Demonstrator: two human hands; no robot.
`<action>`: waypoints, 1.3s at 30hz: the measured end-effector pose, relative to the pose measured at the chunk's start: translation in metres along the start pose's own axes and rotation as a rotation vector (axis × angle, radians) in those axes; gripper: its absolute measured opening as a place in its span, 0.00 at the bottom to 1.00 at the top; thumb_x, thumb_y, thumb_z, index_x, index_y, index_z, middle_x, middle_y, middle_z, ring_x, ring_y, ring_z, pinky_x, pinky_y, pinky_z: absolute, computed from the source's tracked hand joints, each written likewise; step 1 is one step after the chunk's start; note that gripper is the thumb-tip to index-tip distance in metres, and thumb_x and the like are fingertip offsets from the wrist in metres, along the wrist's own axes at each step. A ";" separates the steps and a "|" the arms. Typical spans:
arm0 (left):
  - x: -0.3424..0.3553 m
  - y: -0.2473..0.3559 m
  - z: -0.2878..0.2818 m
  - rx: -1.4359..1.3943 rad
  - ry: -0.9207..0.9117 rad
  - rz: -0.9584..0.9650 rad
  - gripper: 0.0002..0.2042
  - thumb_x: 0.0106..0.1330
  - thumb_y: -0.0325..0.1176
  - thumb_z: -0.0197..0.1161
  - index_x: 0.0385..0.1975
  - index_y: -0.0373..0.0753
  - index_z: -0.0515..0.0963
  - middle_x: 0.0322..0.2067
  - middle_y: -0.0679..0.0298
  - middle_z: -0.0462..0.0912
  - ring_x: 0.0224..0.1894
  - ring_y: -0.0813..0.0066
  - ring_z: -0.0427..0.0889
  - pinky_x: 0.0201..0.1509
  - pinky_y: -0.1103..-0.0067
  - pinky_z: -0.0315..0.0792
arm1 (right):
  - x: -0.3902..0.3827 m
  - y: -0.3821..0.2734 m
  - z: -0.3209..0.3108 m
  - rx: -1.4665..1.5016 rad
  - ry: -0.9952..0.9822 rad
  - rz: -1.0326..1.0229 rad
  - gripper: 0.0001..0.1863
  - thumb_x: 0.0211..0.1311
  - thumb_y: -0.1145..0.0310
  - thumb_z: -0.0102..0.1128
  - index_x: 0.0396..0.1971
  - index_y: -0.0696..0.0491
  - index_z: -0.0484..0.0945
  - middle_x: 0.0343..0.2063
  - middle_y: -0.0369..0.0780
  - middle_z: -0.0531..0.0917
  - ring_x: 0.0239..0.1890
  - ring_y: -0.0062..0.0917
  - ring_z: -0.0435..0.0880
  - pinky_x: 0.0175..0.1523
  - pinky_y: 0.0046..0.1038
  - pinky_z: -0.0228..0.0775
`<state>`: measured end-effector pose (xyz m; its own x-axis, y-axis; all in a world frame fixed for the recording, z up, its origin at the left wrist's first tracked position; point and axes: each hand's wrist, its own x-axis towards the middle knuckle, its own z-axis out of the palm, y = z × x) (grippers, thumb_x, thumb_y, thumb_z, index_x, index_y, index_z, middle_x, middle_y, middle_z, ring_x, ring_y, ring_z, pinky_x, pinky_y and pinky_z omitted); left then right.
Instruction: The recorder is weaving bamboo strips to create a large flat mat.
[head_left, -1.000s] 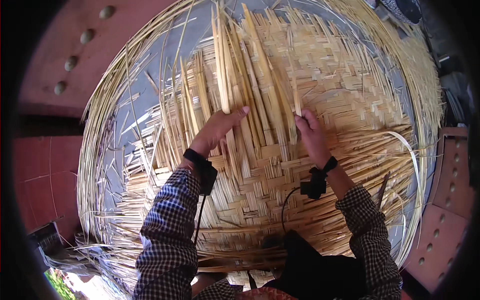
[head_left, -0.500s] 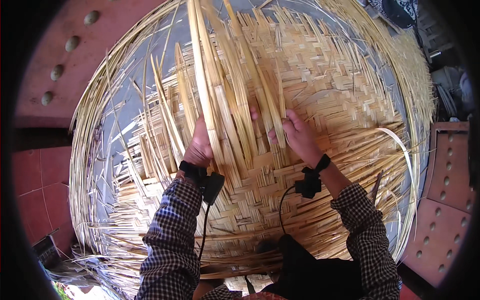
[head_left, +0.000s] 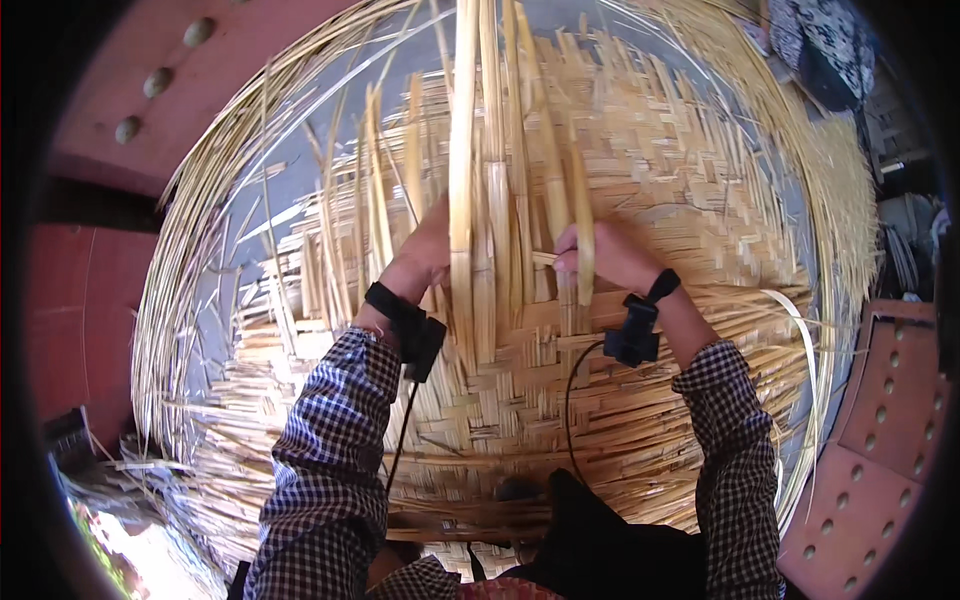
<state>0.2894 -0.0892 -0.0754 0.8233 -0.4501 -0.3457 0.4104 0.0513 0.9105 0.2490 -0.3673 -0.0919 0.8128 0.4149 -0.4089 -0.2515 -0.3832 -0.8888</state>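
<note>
Long, split bamboo strips [head_left: 462,150] rise from a half-woven bamboo mat [head_left: 660,200] in front of me. My left hand [head_left: 428,250] reaches in behind the raised strips, which hide its fingers. To the right, my right hand [head_left: 605,255] is closed in a pinch at the edge of the raised strips, on a pale strip end [head_left: 544,258]. A narrower strip [head_left: 583,230] stands across its fingers. Below both hands, the woven part shows a tight diagonal pattern. Both wrists carry black straps with small devices and cables.
Loose strip ends fan out around the mat over a grey floor [head_left: 225,290]. A curved white strip [head_left: 800,320] bends up at the right. Red panels with round studs [head_left: 157,82] stand at upper left and right. Patterned cloth [head_left: 825,50] lies at the far right.
The raised strips now stand more upright and closer together. My left hand has slid further behind them, and my right hand has moved slightly right in view.
</note>
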 end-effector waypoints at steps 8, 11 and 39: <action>-0.124 0.018 -0.033 0.378 0.642 0.064 0.10 0.69 0.34 0.56 0.36 0.31 0.72 0.14 0.62 0.72 0.15 0.68 0.81 0.15 0.78 0.73 | -0.011 -0.022 -0.004 -0.357 -0.024 -0.104 0.07 0.59 0.70 0.67 0.30 0.58 0.80 0.23 0.34 0.83 0.24 0.18 0.81 0.32 0.23 0.74; -0.152 -0.020 -0.050 -0.346 0.853 0.065 0.10 0.71 0.35 0.53 0.36 0.33 0.72 0.18 0.60 0.75 0.22 0.63 0.83 0.24 0.72 0.80 | -0.017 -0.021 -0.005 -0.440 -0.094 0.231 0.05 0.58 0.71 0.66 0.29 0.56 0.79 0.21 0.34 0.81 0.22 0.18 0.79 0.29 0.24 0.72; -0.146 -0.111 -0.092 -0.423 0.984 0.360 0.09 0.61 0.15 0.63 0.36 0.35 0.74 0.31 0.61 0.80 0.26 0.70 0.81 0.31 0.75 0.82 | -0.050 0.059 -0.016 -0.459 0.009 0.012 0.05 0.63 0.72 0.61 0.36 0.55 0.74 0.29 0.37 0.79 0.36 0.24 0.78 0.45 0.28 0.72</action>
<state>0.1598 0.0532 -0.1474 0.7947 0.5398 -0.2776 0.0329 0.4183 0.9077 0.2019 -0.4237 -0.1207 0.8164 0.4019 -0.4147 -0.0033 -0.7149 -0.6992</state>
